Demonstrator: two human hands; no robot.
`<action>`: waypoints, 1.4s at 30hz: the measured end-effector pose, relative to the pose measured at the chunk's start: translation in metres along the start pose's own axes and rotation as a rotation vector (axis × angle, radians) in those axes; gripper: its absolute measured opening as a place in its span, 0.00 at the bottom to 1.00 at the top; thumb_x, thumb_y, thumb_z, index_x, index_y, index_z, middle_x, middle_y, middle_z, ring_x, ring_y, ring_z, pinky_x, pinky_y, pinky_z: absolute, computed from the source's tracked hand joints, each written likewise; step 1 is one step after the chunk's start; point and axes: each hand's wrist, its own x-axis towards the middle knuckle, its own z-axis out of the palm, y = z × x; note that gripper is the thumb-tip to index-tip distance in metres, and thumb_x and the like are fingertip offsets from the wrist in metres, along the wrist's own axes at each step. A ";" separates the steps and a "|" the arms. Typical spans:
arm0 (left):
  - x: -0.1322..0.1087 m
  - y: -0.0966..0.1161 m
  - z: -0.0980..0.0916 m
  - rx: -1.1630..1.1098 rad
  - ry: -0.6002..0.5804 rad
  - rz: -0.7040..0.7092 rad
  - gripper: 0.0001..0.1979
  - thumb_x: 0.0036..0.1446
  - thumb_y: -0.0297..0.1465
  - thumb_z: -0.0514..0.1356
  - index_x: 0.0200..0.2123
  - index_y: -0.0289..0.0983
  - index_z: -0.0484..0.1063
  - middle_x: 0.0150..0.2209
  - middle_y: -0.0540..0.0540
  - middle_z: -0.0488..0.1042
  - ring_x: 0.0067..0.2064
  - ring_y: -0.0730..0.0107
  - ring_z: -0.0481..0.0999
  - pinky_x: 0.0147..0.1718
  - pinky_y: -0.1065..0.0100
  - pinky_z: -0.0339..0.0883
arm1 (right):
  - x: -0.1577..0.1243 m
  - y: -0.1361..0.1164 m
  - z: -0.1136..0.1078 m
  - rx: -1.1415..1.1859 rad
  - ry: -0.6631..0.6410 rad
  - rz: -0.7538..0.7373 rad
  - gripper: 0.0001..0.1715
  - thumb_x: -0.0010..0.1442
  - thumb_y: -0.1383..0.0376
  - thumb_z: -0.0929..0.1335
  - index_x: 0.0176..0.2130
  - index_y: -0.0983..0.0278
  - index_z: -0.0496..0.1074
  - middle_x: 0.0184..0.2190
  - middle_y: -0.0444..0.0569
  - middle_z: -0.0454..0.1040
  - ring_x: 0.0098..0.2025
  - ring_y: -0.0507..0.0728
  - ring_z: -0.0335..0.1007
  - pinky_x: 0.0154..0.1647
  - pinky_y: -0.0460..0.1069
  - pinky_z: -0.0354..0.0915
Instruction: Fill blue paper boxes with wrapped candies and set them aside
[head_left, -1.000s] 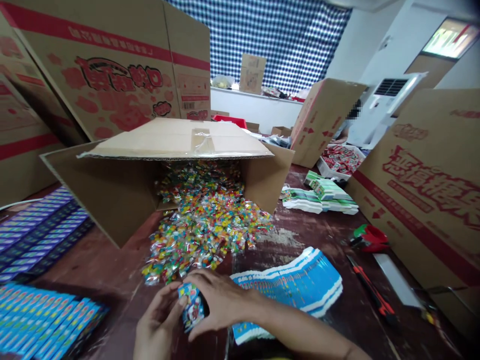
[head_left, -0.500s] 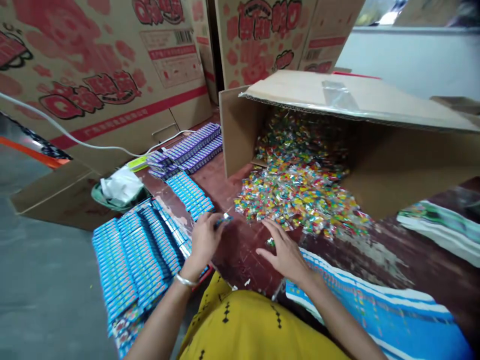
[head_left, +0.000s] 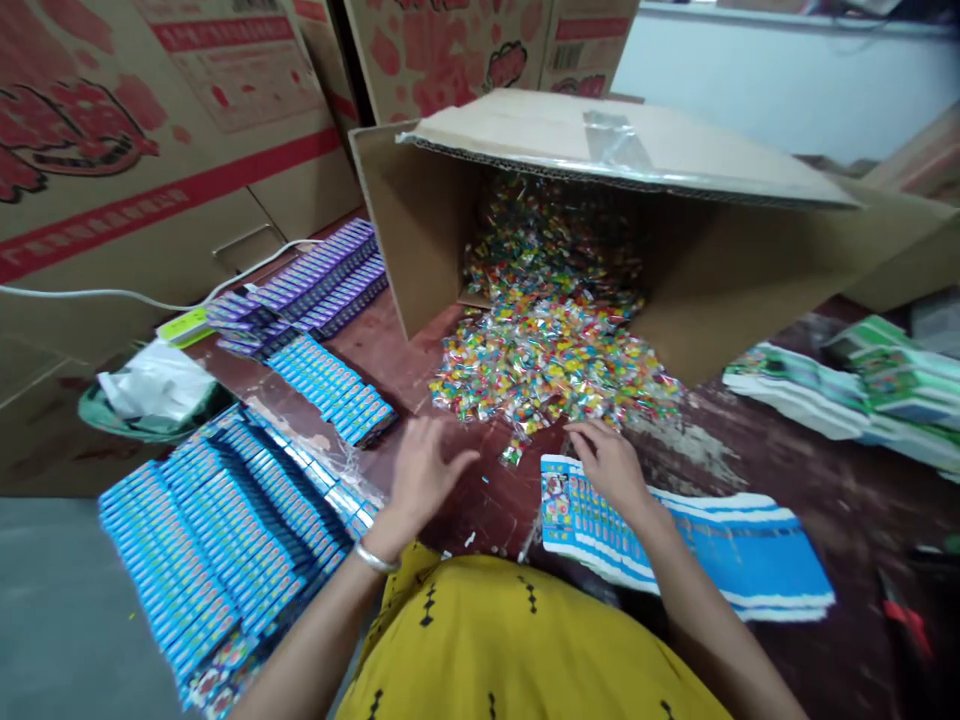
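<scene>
A heap of small colourful candy packets (head_left: 551, 370) spills from a cardboard box (head_left: 405, 215) lying on its side on the dark wooden table. My left hand (head_left: 424, 475) hovers open over the bare table just left of the heap, holding nothing. My right hand (head_left: 611, 465) rests with fingers spread on the near edge of the heap, above a fanned stack of flat blue carton blanks (head_left: 690, 545). To the left, rows of filled blue boxes (head_left: 225, 520) lie side by side.
Purple boxes (head_left: 307, 280) lie in rows behind the blue ones. A green bowl with white paper (head_left: 150, 395) sits at the left. Green carton blanks (head_left: 847, 395) lie at the right, and a red cutter (head_left: 904, 620) at the far right. Large printed cartons (head_left: 150, 150) stand behind.
A second ago both hands held a small blue box together. The left hand carried it to the blue rows and is now empty; the right hand moved to the candy heap. My view swung left.
</scene>
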 end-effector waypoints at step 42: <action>0.019 0.062 0.014 -1.209 -0.500 -0.445 0.22 0.41 0.45 0.69 0.38 0.38 0.80 0.39 0.44 0.81 0.42 0.52 0.78 0.44 0.60 0.73 | 0.013 -0.059 -0.030 0.840 -0.555 0.136 0.21 0.53 0.49 0.71 0.36 0.63 0.74 0.22 0.40 0.71 0.19 0.48 0.67 0.22 0.42 0.63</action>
